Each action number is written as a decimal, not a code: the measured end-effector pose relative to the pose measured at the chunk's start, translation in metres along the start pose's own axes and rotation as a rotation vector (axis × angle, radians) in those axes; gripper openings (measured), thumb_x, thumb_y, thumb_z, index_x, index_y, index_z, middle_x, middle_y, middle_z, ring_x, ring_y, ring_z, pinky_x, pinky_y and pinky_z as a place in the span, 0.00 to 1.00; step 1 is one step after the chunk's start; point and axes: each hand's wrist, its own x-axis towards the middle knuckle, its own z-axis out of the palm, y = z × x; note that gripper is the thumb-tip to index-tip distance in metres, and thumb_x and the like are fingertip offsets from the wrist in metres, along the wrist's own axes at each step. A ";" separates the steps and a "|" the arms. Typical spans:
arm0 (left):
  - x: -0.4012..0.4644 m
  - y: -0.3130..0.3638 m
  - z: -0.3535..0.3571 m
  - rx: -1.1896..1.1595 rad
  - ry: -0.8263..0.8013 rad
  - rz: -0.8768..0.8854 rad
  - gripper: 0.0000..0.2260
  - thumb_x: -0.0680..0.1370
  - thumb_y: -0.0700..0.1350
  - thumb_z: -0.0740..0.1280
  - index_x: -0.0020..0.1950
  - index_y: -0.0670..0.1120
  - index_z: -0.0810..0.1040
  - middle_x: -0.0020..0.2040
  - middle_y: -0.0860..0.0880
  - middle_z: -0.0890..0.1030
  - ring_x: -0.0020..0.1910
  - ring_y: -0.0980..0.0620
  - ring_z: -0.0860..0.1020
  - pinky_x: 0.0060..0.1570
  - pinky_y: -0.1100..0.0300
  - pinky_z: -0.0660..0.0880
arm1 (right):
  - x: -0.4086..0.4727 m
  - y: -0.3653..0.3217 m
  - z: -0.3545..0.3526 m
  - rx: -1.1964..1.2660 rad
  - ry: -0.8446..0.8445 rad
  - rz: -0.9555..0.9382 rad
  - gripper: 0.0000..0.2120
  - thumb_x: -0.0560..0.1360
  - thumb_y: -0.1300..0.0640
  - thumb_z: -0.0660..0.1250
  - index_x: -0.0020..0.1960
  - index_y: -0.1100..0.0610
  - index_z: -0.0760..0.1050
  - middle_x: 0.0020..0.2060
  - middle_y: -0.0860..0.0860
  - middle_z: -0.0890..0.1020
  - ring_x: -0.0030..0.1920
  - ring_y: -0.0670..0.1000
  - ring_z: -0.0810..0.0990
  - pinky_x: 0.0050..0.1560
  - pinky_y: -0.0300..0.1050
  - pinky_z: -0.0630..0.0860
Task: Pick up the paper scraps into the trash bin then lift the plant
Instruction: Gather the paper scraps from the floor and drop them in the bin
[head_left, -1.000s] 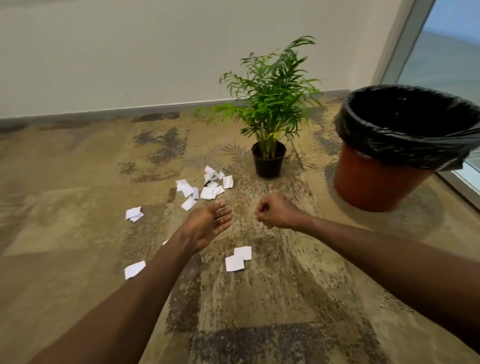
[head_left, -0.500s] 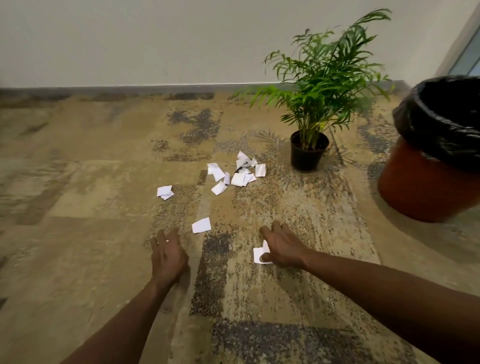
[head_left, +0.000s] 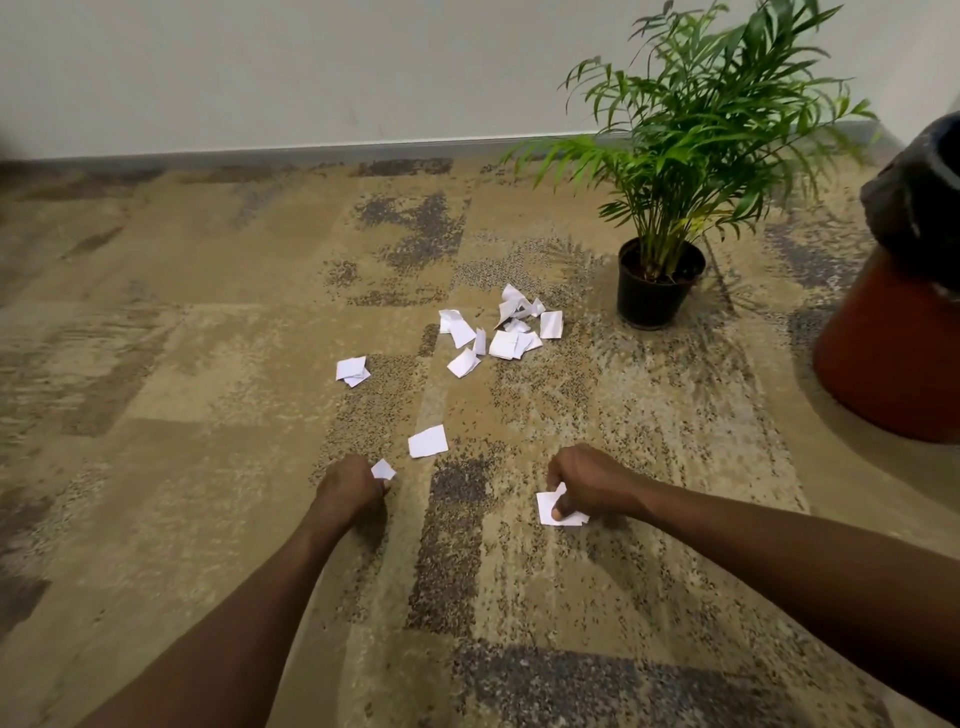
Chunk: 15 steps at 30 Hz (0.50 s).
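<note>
White paper scraps lie on the carpet. My left hand is closed on a small scrap that pokes out past its fingers. My right hand pinches a pair of scraps low against the floor. One loose scrap lies just beyond my hands, a folded pair sits farther left, and a pile of several scraps lies near the plant. The green potted plant stands in a small black pot at the upper right. The orange trash bin with a black liner is at the right edge.
A pale wall with a grey baseboard runs along the back. The floor is mottled tan and grey carpet. The plant's fronds spread wide above its pot, reaching toward the bin.
Both hands have dropped to the floor and closed on scraps: the left on a small one, the right on the pair. The view has shifted left and closer to the carpet.
</note>
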 end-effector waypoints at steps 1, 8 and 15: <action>0.002 0.005 0.000 0.002 0.016 0.037 0.16 0.80 0.51 0.65 0.58 0.38 0.79 0.54 0.39 0.81 0.51 0.41 0.79 0.41 0.57 0.69 | 0.003 0.000 -0.006 -0.001 -0.044 -0.010 0.21 0.69 0.57 0.78 0.59 0.61 0.80 0.56 0.57 0.84 0.53 0.55 0.82 0.48 0.44 0.76; 0.012 0.047 0.026 0.026 0.212 0.534 0.13 0.81 0.48 0.63 0.58 0.41 0.76 0.64 0.42 0.74 0.60 0.45 0.72 0.63 0.48 0.71 | 0.034 0.008 -0.047 0.258 0.101 0.057 0.12 0.74 0.61 0.73 0.56 0.63 0.80 0.53 0.59 0.82 0.45 0.53 0.81 0.41 0.44 0.80; 0.029 0.048 0.037 -0.214 0.275 0.628 0.04 0.80 0.43 0.65 0.51 0.47 0.79 0.50 0.48 0.80 0.46 0.53 0.75 0.47 0.56 0.76 | 0.092 0.020 -0.087 0.313 0.331 0.063 0.21 0.70 0.53 0.78 0.60 0.57 0.80 0.47 0.51 0.81 0.45 0.49 0.77 0.41 0.40 0.72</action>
